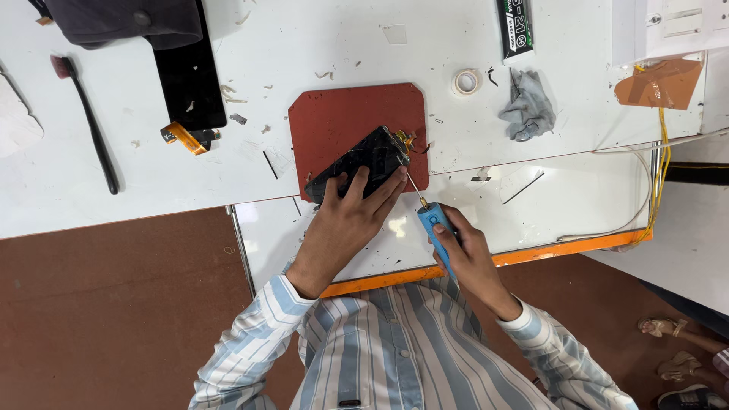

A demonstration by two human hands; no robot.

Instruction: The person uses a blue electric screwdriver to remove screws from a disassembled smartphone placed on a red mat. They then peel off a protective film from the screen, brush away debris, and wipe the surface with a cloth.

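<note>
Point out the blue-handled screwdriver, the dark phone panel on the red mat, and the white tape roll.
blue-handled screwdriver (435, 228), head view, on the blue handle above the fingers.
dark phone panel (372, 156), head view, on its bare upper middle.
white tape roll (466, 81), head view, on its ring.

The left hand (345, 220) covers the near part of the black flat phone panel (363, 161). The dark folded cloth (125, 21) at far left is cut off by the top edge.
</note>
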